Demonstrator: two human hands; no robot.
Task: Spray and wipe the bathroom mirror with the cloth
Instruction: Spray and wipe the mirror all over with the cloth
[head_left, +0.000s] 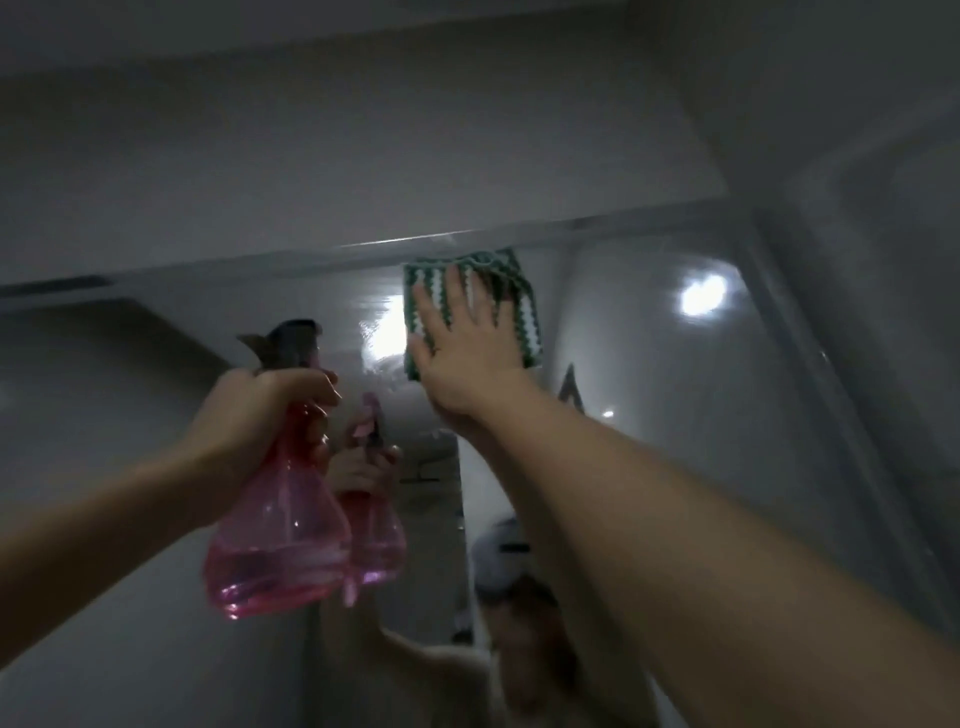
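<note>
**Cloth flat on the glass, bottle waiting at the left**

Up at the top edge of the mirror (649, 332), centre of the frame, the right hand (467, 348) lies flat on the cloth (511, 291). The fingers (456, 291) are straight and spread, not curled round anything. That looks like the point of it: an open palm spreads pressure over the whole folded square so it stays against the glass. The cloth is green and white striped, and its upper edge sits just below the mirror's top frame. I read this as the wiping step, working the highest strip of glass.

Lower left of the frame, the left hand (249, 415) holds the spray bottle (275, 525) by its neck, fingers wrapped round it just under the dark trigger head. It hangs upright, near the glass but apart from it. Held there it seems parked, ready for another spray.

The count: one cloth, one bottle, two hands. The second pink bottle beside the first is only its reflection. Pink liquid fills the bottom part of the bottle, so there is plenty left.

Two bright lamp glares show on the glass, one beside the cloth and one at upper right. The picture is blurred, so I cannot tell streaks or droplets.
</note>
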